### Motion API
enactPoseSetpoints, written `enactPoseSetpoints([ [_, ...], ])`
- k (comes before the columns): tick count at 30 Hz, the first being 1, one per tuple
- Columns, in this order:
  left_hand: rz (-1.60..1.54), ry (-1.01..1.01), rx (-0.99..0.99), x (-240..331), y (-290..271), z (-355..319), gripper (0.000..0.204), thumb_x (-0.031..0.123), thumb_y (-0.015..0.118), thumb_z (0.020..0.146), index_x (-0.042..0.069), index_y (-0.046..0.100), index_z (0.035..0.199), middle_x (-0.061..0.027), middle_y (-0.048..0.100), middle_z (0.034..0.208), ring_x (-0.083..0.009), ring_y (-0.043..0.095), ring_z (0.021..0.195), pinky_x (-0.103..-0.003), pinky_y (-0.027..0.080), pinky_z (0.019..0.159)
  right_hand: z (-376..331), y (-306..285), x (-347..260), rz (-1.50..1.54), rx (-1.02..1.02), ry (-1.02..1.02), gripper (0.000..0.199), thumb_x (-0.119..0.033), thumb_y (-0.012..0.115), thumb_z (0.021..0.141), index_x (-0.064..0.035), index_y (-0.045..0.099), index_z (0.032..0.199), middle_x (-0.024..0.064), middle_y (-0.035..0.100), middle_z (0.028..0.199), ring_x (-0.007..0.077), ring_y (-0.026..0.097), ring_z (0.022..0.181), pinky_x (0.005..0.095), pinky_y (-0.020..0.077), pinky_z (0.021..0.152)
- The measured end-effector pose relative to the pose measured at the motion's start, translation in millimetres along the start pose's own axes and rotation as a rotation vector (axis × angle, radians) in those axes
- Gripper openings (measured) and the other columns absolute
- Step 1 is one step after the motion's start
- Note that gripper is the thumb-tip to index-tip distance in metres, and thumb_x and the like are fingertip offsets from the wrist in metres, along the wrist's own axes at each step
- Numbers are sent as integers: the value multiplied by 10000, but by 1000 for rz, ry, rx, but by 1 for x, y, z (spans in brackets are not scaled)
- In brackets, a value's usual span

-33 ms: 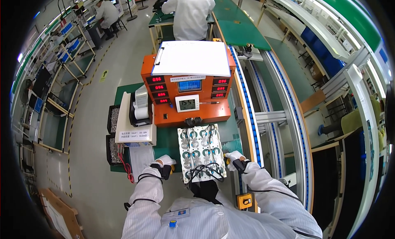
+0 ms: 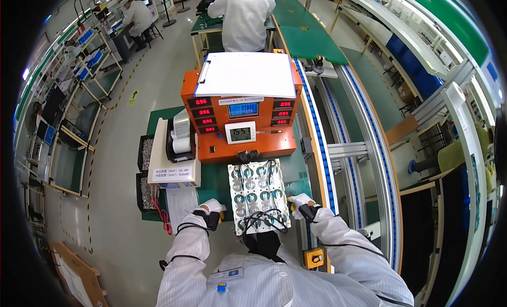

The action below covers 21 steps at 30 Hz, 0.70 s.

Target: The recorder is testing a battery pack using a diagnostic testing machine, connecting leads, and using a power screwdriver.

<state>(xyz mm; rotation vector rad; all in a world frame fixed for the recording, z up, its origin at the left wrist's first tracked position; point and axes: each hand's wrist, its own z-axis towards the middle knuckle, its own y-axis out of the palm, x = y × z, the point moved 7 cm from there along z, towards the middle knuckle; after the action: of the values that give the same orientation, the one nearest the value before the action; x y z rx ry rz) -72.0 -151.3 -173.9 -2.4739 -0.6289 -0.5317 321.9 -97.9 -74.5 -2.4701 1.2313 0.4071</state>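
A white rectangular plate (image 2: 252, 199) with rows of round cutouts over teal and grey parts stands in front of me, black cables (image 2: 262, 218) looped across its near end. My left hand (image 2: 213, 206), in a white glove with yellow at the fingertips, is at the bench's near edge, left of the plate and apart from it. To the plate's right, close to its side, is my right hand (image 2: 301, 201), gloved the same way. Both hands' fingers bend down and are mostly hidden, so their grip is unclear. Black bands with cords wrap both wrists.
Beyond the plate stands an orange tester (image 2: 248, 146) with red displays, a small white clock (image 2: 240, 133) and a clipboard (image 2: 247, 74). A white box (image 2: 171, 164) and black bins (image 2: 146, 193) of small parts are left. A roller conveyor (image 2: 317, 143) runs right; a co-worker (image 2: 242, 19) sits ahead.
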Motion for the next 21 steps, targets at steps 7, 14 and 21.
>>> enactPoseSetpoints([
  [7, -98, -146, 19, 25, -11, -32, 400, 387, 617, 873, 46, 719, 1056, -153, 726, 995, -330, 687, 916, -358, 516, 783, 5, 1, 0, 30, 11, 47, 480, -409, 506, 965, 42, 601, 833, 229, 660, 688, 337, 651, 533, 414, 524, 478],
  [14, -7, -55, -5, 12, -4, -15, 372, 370, 579, 916, 44, 745, 985, -157, 735, 927, -319, 704, 852, -364, 531, 766, -1, -1, 2, 17, 14, 57, 481, -427, 531, 949, 33, 608, 829, 214, 658, 675, 324, 645, 529, 403, 509, 476],
  [21, 161, 149, 104, -4, -2, 10, 442, 449, 594, 885, 44, 728, 1004, -216, 708, 982, -373, 678, 921, -401, 524, 797, -6, -1, -2, 71, 22, -22, 448, -387, 580, 915, 43, 620, 794, 221, 653, 651, 320, 653, 504, 397, 513, 436],
])
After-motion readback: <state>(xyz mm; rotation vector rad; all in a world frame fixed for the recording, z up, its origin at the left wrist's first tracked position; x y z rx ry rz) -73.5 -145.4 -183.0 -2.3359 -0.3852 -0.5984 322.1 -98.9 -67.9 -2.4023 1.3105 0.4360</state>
